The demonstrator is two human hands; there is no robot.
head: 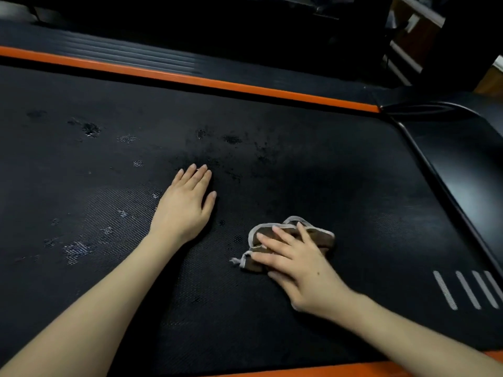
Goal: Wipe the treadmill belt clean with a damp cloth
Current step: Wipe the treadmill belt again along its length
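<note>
1. The black belt point(299, 164) fills most of the view, textured and dull.
2. A crumpled brown cloth point(324, 240) with a pale edge lies on the belt, right of the middle and towards the near side.
3. The right hand point(299, 268) lies on top of the cloth, fingers spread and nearly straight, pressing it down rather than clutching it.
4. The left hand point(185, 208) rests palm down on the bare belt, fingers straight and close together, holding nothing. It is well apart from the cloth.
5. Shiny damp patches point(76, 250) show on the belt to the left of the left arm.
6. Darker blotches point(91, 129) sit farther off, beyond the left hand.
7. An orange strip point(190, 78) runs along the belt's far edge.
8. White stripes point(468, 289) mark the belt at the right.
9. A glossy black cover point(468, 164) borders the belt's right end.
</note>
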